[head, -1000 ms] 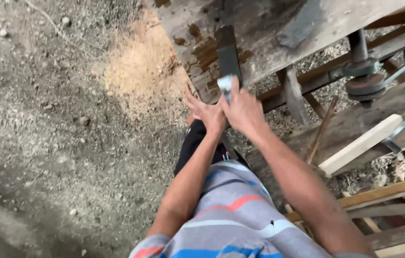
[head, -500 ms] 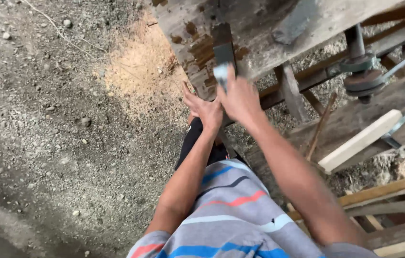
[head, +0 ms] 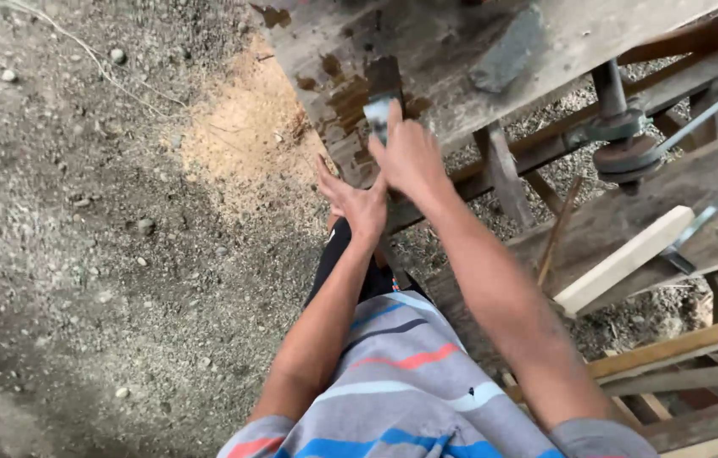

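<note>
Pressing a small metal blade (head: 376, 117) onto the dark sharpening stone (head: 384, 76), the right hand (head: 410, 157) pinches it with its fingers; the left hand (head: 359, 203), fingers spread, rests just below on the wet tabletop (head: 461, 34).

1. We cannot see the near end of the small metal blade (head: 376, 116): the right hand (head: 410, 157) covers it, so the grip on it stays unclear.
2. The dark stone (head: 385, 78) beyond the blade is blurred; its surface cannot be read.
3. The left hand (head: 357, 203), just below the right hand, hides its palm and whatever it presses.
4. The wooden bench (head: 579, 34) runs off the top edge, well beyond the blade.
5. The pulley (head: 626, 153) to the right of the blade is blurred.
</note>
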